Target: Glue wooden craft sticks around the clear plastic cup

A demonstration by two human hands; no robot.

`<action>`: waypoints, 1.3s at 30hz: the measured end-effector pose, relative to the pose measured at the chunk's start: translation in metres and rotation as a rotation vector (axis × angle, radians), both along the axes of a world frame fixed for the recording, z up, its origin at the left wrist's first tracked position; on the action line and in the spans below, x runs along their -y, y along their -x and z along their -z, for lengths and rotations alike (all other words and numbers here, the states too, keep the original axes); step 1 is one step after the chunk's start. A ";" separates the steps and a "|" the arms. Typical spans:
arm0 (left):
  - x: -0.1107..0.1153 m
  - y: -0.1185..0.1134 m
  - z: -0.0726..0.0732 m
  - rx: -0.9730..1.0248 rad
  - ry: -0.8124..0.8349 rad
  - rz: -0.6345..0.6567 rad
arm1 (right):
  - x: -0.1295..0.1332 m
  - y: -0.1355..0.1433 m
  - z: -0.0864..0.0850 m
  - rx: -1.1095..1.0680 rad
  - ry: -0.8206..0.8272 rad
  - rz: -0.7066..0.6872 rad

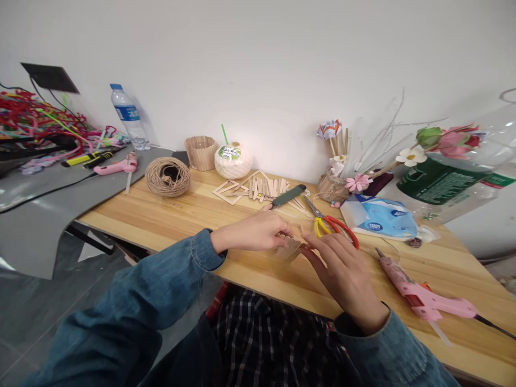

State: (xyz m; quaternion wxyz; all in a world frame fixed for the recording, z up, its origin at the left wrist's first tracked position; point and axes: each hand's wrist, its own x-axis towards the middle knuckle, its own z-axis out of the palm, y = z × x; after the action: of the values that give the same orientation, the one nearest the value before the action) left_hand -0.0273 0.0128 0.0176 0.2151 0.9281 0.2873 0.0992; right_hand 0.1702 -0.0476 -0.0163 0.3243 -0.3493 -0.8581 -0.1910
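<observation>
My left hand [260, 230] has its fingers closed on a small flat beige piece [287, 250], which is blurred, so I cannot make out its kind. From the right, my right hand [342, 266] reaches the other edge of the same piece with bent fingers and thumb. A dark green strip-like tool [288, 195] lies just beyond my left hand; I cannot tell whether a finger touches it. Scissors [318, 217] with red and yellow handles rest behind my right hand. Small wooden craft sticks [268, 188], some joined into frames, lie farther back.
A twine ball [167, 177], a ribbed wooden cup [200, 152] and a white coconut [233, 160] with a straw stand at the back left. One pink glue gun [427, 301] lies right, another glue gun [116, 165] left. A tissue pack [379, 216] and large bottle [439, 180] sit right.
</observation>
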 end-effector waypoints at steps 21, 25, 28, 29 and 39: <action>0.000 -0.001 0.002 0.017 0.003 0.028 | -0.007 -0.001 -0.011 0.123 0.153 0.059; 0.000 0.000 0.004 0.024 0.033 0.026 | -0.009 -0.001 -0.012 0.163 0.197 0.035; 0.001 -0.001 0.006 0.029 0.030 0.018 | -0.010 0.000 -0.010 0.162 0.204 0.038; 0.001 -0.001 0.006 0.031 0.026 0.012 | -0.010 0.000 -0.010 0.162 0.197 0.040; 0.006 -0.011 0.012 0.061 -0.061 -0.096 | -0.013 0.000 -0.008 0.184 0.138 0.032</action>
State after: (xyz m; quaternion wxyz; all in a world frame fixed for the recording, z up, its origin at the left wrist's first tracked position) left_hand -0.0160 0.0066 0.0052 0.1905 0.9160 0.3214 0.1464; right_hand 0.1698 -0.0349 -0.0084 0.2161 -0.3653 -0.8897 -0.1681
